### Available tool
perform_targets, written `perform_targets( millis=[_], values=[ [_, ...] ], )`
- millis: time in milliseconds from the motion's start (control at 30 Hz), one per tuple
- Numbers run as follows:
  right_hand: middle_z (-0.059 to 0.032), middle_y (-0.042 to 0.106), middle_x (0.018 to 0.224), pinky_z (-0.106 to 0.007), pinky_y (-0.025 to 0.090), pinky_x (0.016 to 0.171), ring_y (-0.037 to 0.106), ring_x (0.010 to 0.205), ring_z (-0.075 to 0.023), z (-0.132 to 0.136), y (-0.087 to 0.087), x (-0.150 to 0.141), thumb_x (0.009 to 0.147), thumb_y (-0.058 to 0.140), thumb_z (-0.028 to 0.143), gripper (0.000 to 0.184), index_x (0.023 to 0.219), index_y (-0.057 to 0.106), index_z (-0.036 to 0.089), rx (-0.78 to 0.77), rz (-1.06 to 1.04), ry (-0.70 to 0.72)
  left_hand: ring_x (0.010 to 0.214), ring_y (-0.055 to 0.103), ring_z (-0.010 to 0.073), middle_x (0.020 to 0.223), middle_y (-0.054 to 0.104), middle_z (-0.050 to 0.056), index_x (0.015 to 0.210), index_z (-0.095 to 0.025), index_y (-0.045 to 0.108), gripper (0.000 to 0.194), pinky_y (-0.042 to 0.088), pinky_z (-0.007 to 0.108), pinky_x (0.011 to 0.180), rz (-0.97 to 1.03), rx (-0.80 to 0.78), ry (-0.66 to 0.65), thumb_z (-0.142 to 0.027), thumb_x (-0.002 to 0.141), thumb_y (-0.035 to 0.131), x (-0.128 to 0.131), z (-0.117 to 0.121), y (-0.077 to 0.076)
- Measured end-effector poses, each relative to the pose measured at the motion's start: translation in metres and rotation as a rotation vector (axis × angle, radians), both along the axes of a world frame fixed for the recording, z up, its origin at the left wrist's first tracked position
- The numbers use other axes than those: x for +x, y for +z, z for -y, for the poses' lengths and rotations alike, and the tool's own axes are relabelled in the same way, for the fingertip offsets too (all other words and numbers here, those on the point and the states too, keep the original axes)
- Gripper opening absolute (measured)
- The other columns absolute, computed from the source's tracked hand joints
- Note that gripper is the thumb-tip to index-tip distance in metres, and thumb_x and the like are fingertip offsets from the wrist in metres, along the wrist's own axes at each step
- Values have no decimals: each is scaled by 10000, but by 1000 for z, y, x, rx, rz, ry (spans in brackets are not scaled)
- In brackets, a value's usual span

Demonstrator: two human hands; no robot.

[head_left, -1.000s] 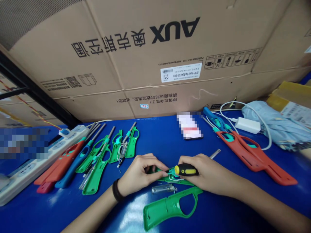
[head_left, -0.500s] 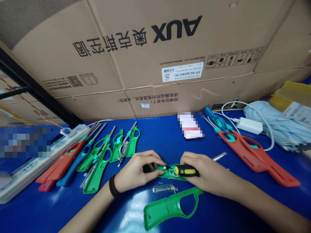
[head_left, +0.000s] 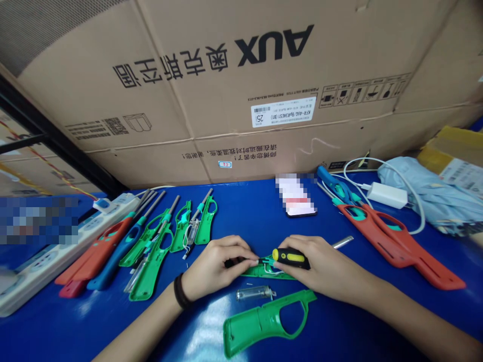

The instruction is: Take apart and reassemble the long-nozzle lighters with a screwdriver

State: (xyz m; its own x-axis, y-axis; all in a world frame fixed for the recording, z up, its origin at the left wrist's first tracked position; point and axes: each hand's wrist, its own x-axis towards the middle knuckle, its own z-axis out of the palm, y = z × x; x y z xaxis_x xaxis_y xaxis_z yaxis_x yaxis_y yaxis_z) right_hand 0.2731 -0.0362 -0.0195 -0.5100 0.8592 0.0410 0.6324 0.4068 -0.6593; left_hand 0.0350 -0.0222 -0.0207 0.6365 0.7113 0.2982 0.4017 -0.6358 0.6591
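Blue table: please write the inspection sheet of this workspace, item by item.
Surface: blue table, glossy, with tiny loose bits.
Job's things: green shell half and clear tank, lying loose.
Clutter: phone, orange lighters, light-blue fabric.
Grip: left hand pinches a black part over another green shell; right hand holds a yellow-black screwdriver.
Cables: white cable loops beside a charger; red-yellow wire reaches the power strip.
Surroundings: cardboard box behind, print upside down.

Both hands low, close together, fingers curled.
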Motion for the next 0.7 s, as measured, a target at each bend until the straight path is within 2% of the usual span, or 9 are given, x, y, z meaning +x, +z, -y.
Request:
perform_targets(
  millis=[67,333,700],
  values=[
    [5,663,889,-255,414,701,612,815,-163,0,0,0,823,624,409,208,916,626,223,4,-9,5,753,634,133,855,671,59,923,-176,725,137,519,235,692,2,4,0,-191,855,607,0,0,-2],
    [4,631,759,-238,377,615,584,683,-144,-1,-1,0,798,654,377,189,790,639,189,36,59,-49,640,580,108,834,658,54,889,-155,714,117,502,209,574,-10,-70,74,-204,827,628,2,0,-5],
    [18,585,661,-225,324,539,521,579,-113,-5,-4,2,740,717,335,196,681,617,177,82,48,-44,663,590,110,838,652,51,887,-165,724,118,503,216,592,-5,-55,64,-227,835,638,3,2,-3]
  ],
)
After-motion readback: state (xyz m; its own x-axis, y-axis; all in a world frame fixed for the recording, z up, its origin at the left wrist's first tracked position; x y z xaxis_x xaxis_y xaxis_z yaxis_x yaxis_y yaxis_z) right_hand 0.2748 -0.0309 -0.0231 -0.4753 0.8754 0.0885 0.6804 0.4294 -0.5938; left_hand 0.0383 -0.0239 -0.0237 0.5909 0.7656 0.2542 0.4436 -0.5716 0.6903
